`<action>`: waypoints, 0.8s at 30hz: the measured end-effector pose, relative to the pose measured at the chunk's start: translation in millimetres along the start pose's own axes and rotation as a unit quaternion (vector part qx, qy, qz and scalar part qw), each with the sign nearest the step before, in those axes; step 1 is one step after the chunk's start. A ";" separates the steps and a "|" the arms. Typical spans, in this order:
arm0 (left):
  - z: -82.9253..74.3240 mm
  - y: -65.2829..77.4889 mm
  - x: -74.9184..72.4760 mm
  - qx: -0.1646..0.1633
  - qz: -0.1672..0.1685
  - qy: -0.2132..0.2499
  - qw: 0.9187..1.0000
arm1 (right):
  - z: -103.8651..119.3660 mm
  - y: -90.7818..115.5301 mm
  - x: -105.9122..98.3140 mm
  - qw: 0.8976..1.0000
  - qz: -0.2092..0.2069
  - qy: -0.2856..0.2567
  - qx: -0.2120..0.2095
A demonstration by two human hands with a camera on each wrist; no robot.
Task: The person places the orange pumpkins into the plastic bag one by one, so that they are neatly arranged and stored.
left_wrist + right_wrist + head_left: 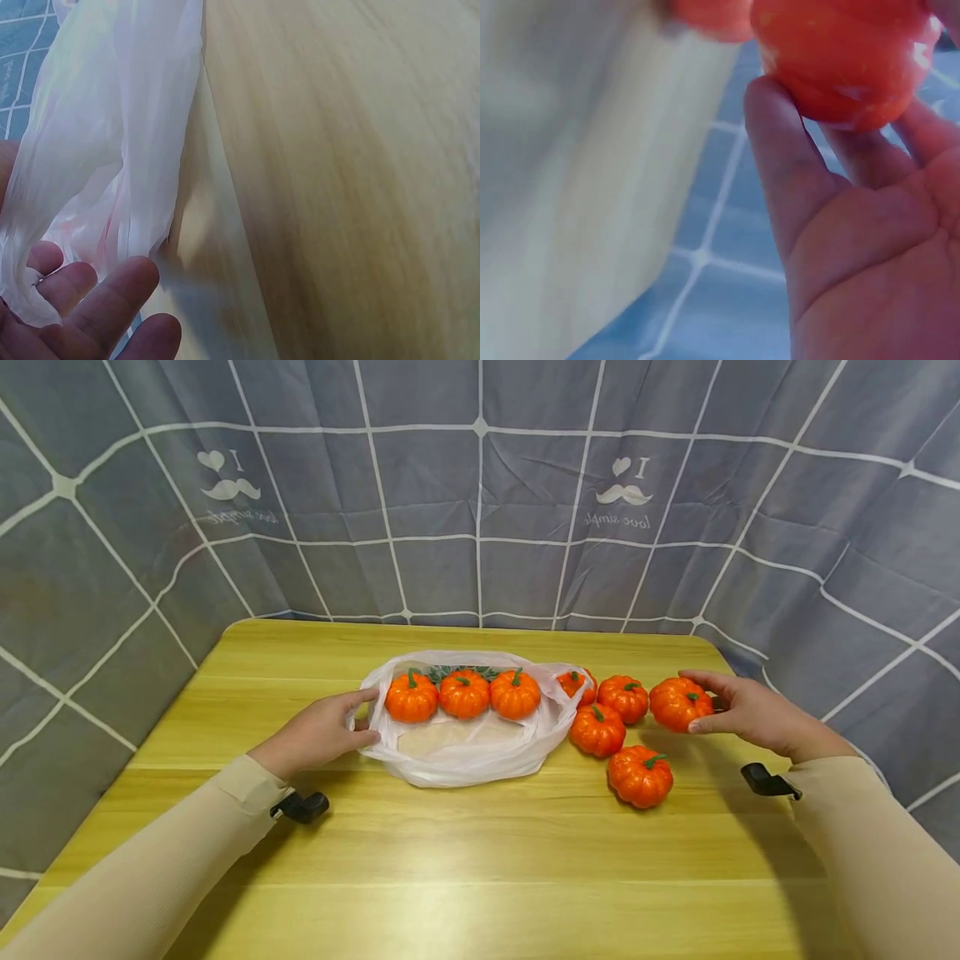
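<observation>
My left hand (324, 732) grips the left rim of a white plastic bag (442, 772), thumb and fingers on its film. In the left wrist view, the bag's edge (30, 300) runs between the curled fingers. Three small orange pumpkins with green stems, one of them a middle pumpkin (464, 695), show in a row inside the bag's wide mouth. To the right, my right hand (765, 714) holds another pumpkin (678, 703) between thumb and fingers. The right wrist view shows this pumpkin's glossy side (840, 60) against the fingers.
Several more pumpkins lie between the bag and my right hand, the nearest pumpkin (640, 777) toward the front. One pumpkin (581, 687) is partly covered by the bag's right edge. A grey grid-patterned curtain (435, 485) surrounds the wooden table (450, 860) at the back and sides.
</observation>
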State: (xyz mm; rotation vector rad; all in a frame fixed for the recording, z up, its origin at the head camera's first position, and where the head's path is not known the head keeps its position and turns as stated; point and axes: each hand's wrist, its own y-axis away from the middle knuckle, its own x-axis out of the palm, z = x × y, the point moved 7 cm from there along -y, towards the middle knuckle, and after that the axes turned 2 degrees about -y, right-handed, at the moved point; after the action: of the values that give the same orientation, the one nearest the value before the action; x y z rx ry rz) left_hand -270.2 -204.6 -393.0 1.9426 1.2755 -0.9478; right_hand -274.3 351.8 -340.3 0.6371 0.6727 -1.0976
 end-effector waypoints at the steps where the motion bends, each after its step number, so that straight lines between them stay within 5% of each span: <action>1: 0.2 -0.1 0.0 0.000 -0.001 0.000 1.000 | 6.6 -1.5 -1.2 1.000 -0.005 -0.008 -0.003; 10: -0.1 -0.4 1.4 -0.001 -0.001 0.010 1.000 | 87.2 -28.6 23.7 0.995 -0.002 -0.077 -0.064; 24: -1.1 -0.1 2.2 -0.006 -0.001 0.017 1.000 | 192.4 -86.7 120.9 0.992 0.049 -0.056 -0.105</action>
State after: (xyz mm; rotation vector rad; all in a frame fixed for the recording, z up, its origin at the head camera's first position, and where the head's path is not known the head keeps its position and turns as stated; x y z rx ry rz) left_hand -269.4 -202.6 -394.3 1.9567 1.2989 -0.9108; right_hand -285.9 109.8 -320.0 0.4203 0.6440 -0.9500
